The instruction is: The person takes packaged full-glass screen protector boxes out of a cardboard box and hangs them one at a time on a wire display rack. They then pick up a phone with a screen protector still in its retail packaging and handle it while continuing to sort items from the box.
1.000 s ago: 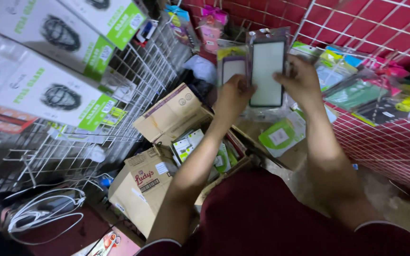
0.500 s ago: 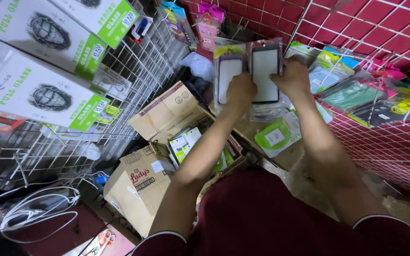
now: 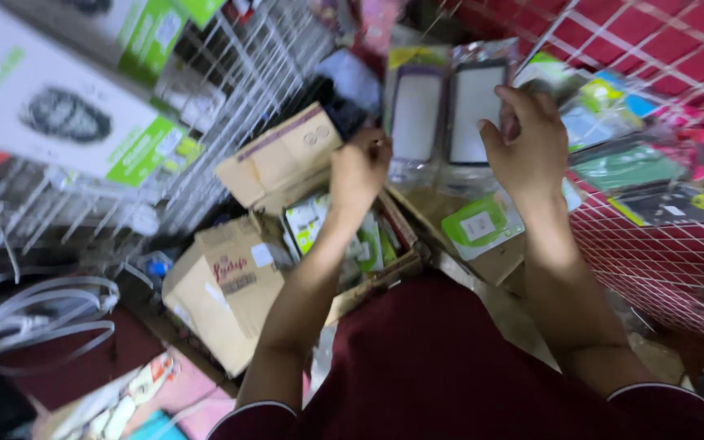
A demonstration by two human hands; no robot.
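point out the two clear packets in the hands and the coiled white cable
left packet (image 3: 415,114), head view, on its pale middle panel.
right packet (image 3: 474,110), head view, on its pale middle panel.
coiled white cable (image 3: 10,322), head view, on the coil's near loop, lower left.

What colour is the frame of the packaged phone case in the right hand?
Dark, near black, around a white insert; the clear-bagged phone case in the right hand shows in the head view.

Two clear-wrapped dark phone-case packages (image 3: 446,110) held up; white-and-green boxes (image 3: 67,114) upper left.
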